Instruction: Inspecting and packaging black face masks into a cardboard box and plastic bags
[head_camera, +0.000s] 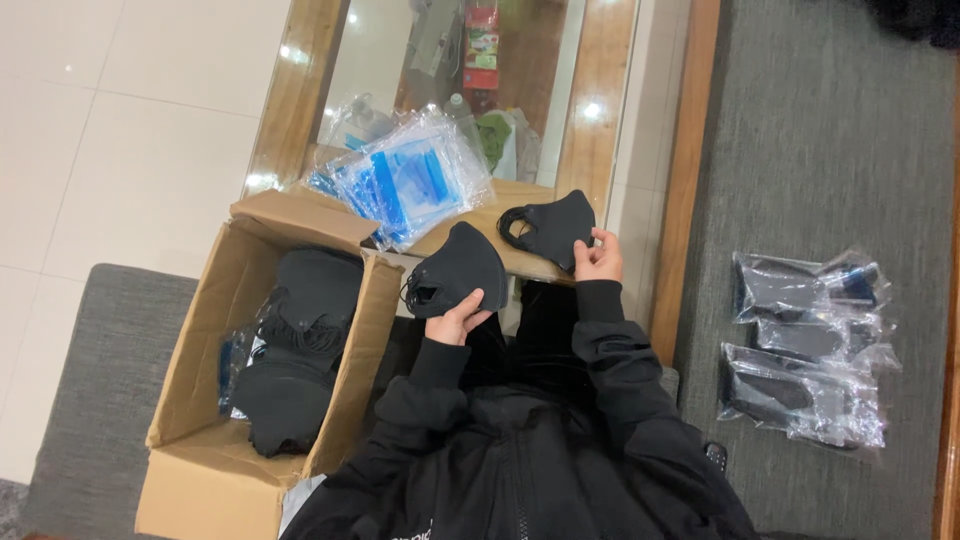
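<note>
My left hand (458, 318) grips a folded black face mask (458, 268) by its lower edge, just right of the cardboard box. A second black mask (552, 228) is pinched at its right corner by my right hand (598, 258), held over the flap of the box near the table edge. Both arms wear black sleeves. A stack of clear plastic bags with blue strips (410, 180) lies on the glass-topped wooden table (600, 130) just beyond the masks.
An open cardboard box (190, 400) at my left holds a pile of black masks (295, 350). Several bagged masks (805, 350) lie on the grey cushion (820, 150) at right. White tiled floor (130, 120) spreads at the left.
</note>
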